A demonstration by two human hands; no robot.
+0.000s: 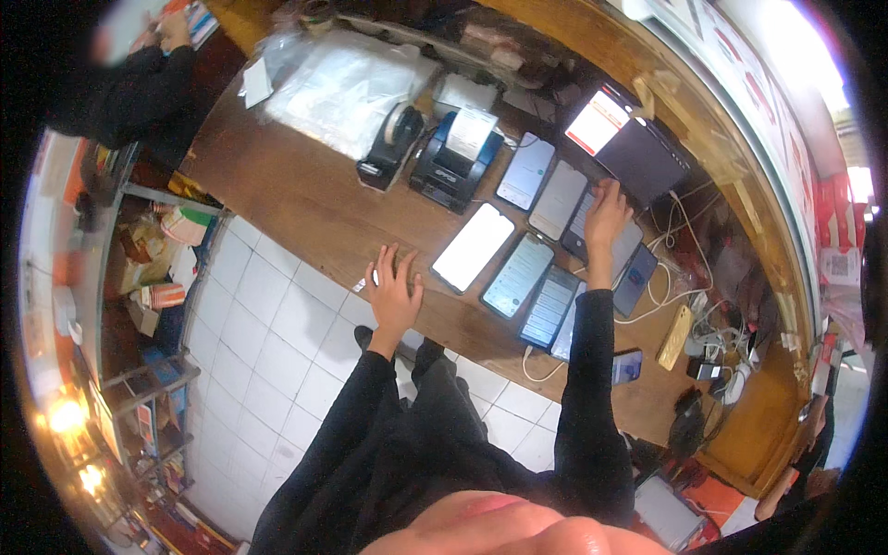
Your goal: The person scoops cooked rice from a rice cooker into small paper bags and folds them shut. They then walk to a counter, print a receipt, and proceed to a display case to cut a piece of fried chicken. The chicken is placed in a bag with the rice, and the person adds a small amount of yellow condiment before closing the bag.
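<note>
My left hand (394,297) rests palm down at the front edge of a wooden desk (298,187), fingers spread. A small white item (359,284) shows beside its fingers. My right hand (608,220) reaches over the back row of smartphones, its fingers over a dark-edged smartphone (577,232) that lies flat; contact with the screen is hard to make out. Beside that phone lie a grey-screened smartphone (558,200) and a lit smartphone (526,171). In the front row are a white-screened smartphone (473,248), a smartphone with a pale screen (517,275) and a cabled smartphone (549,307).
A receipt printer (447,177), a tape dispenser (392,147) and clear plastic bags (340,83) stand to the left. A dark device (645,163) with a lit screen is behind. White cables (666,239) tangle at right near a gold phone (674,338). Another person's sleeve (132,97) shows upper left.
</note>
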